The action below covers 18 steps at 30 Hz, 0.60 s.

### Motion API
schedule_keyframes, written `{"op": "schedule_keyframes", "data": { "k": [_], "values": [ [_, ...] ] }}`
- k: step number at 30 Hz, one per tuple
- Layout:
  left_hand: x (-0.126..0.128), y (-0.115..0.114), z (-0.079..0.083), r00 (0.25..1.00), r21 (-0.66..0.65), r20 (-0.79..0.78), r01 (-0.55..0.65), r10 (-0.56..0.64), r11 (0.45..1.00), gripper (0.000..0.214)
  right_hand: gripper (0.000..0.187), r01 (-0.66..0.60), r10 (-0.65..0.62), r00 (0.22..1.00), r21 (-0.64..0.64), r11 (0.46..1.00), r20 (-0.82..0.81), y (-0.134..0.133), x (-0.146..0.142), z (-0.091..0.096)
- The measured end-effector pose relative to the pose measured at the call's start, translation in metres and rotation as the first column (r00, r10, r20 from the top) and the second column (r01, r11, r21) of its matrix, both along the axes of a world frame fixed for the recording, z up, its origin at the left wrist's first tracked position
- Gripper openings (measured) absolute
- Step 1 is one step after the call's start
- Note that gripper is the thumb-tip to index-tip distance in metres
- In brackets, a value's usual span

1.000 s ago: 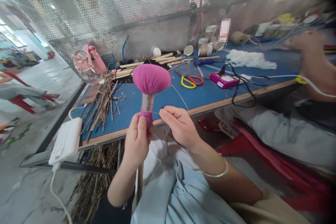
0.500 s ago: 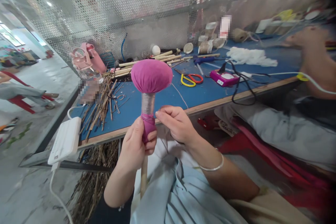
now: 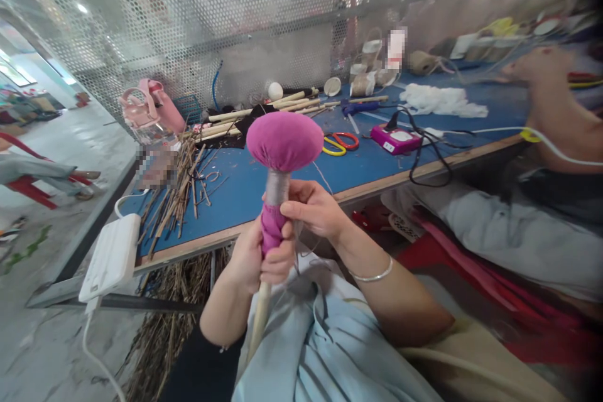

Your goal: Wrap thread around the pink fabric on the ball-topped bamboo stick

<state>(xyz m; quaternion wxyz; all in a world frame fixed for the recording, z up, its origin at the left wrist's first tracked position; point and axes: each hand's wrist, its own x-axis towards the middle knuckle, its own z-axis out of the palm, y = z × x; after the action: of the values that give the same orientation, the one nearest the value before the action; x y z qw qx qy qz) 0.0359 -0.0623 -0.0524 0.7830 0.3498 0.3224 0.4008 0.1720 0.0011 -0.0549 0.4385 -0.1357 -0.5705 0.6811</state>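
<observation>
A stick [image 3: 260, 320] carries a padded head wrapped in magenta cloth [image 3: 285, 141], rounded like a mushroom cap. Grey thread [image 3: 277, 188] is wound tightly around the cloth's neck below the head. My left hand [image 3: 264, 257] is wrapped around the cloth-covered part of the stick, under the thread. At the neck, my right hand [image 3: 313, 207] has its thumb and fingers closed against the thread winding. A loose strand hangs below the right hand; whether the fingers pinch it cannot be made out.
On the blue table [image 3: 235, 195] lie dry twigs [image 3: 181, 188], pale sticks [image 3: 282, 103], scissors [image 3: 343, 141], a blue glue gun [image 3: 360, 107], a magenta box with a black cord [image 3: 396, 138] and white cloth [image 3: 440, 100]. A white power bank [image 3: 110, 257] hangs at the left edge. Another person's arm [image 3: 556, 94] is at right.
My right hand has come in from beside the stick to touch the thread-wound neck. The magenta head has shifted slightly right and down in view.
</observation>
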Motion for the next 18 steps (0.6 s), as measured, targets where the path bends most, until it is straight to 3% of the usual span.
{"op": "schedule_keyframes", "data": {
  "k": [1,3,4,6,8,10,12,15,18],
  "values": [
    [0.002,0.001,0.0,0.982,0.094,-0.106,-0.148,0.158,0.985,0.04,0.031,0.085,-0.085,0.996,0.0,0.996,0.017,0.0,-0.001,-0.001],
    [0.007,0.002,0.002,0.84,0.361,-0.272,-0.364,0.47,0.859,0.035,0.028,0.258,-0.259,0.963,0.029,0.966,0.07,-0.002,-0.006,-0.002],
    [0.008,0.002,0.004,0.732,0.5,-0.333,-0.398,0.595,0.769,0.031,0.026,0.331,-0.335,0.938,0.056,0.942,0.095,-0.003,-0.008,-0.002],
    [0.01,0.003,0.006,0.494,0.708,-0.416,-0.351,0.763,0.613,0.034,0.023,0.426,-0.437,0.89,0.101,0.899,0.129,-0.004,-0.012,-0.002],
    [0.01,0.004,0.005,0.4,0.758,-0.456,-0.294,0.795,0.582,0.039,0.023,0.436,-0.45,0.881,0.121,0.892,0.144,-0.005,-0.013,-0.001],
    [0.008,0.006,0.003,0.451,0.735,-0.456,-0.296,0.768,0.61,0.034,0.023,0.393,-0.407,0.903,0.121,0.912,0.135,-0.005,-0.012,0.001],
    [0.004,0.008,0.001,0.609,0.639,-0.399,-0.352,0.686,0.684,0.028,0.023,0.358,-0.376,0.916,0.135,0.924,0.142,-0.006,-0.008,0.004],
    [-0.001,0.01,0.003,0.831,0.36,-0.229,-0.412,0.507,0.837,0.034,0.026,0.339,-0.377,0.906,0.205,0.918,0.191,-0.013,-0.001,0.011],
    [-0.005,0.011,0.009,0.953,0.083,-0.058,-0.292,0.297,0.953,0.04,0.026,0.302,-0.334,0.926,0.182,0.936,0.178,-0.023,0.001,0.019]
  ]
}}
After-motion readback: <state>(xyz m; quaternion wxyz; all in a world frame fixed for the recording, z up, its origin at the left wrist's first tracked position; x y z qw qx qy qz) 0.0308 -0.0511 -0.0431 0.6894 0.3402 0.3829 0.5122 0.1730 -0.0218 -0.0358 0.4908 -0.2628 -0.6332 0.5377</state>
